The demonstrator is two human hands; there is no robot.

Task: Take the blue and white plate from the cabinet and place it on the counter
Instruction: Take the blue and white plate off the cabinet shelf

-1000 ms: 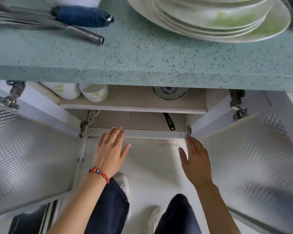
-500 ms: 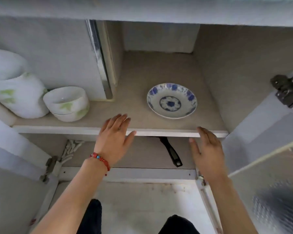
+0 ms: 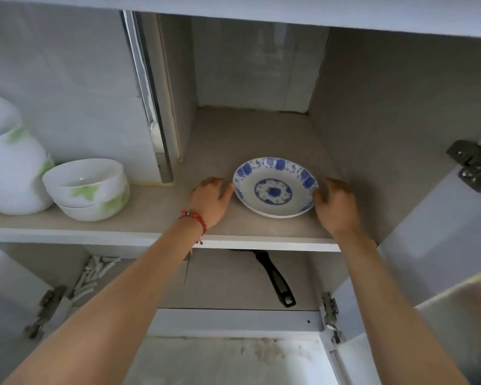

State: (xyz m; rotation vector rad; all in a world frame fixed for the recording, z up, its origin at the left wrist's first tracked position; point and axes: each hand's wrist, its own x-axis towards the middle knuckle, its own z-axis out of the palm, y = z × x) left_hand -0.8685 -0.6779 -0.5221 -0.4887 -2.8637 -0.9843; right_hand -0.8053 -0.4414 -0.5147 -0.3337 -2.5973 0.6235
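Observation:
The blue and white plate (image 3: 274, 187) lies flat on the upper cabinet shelf (image 3: 150, 215), right of the middle. My left hand (image 3: 210, 200), with a red bead bracelet at the wrist, is against the plate's left rim, fingers apart and thumb at the edge. At the opposite rim is my right hand (image 3: 335, 207), its fingers also spread and its thumb touching the edge. The plate still rests on the shelf. Neither hand is closed around it. The counter is out of view.
Two stacked white bowls with green leaves (image 3: 86, 187) and a larger white vessel (image 3: 9, 162) stand on the shelf's left part. A black pan handle (image 3: 275, 279) pokes out on the lower level. A metal hinge (image 3: 475, 165) and the open door (image 3: 456, 315) are at right.
The view dropped from the countertop to inside the cabinet. Both hands moved from the shelf's front edge inward to the two sides of the plate.

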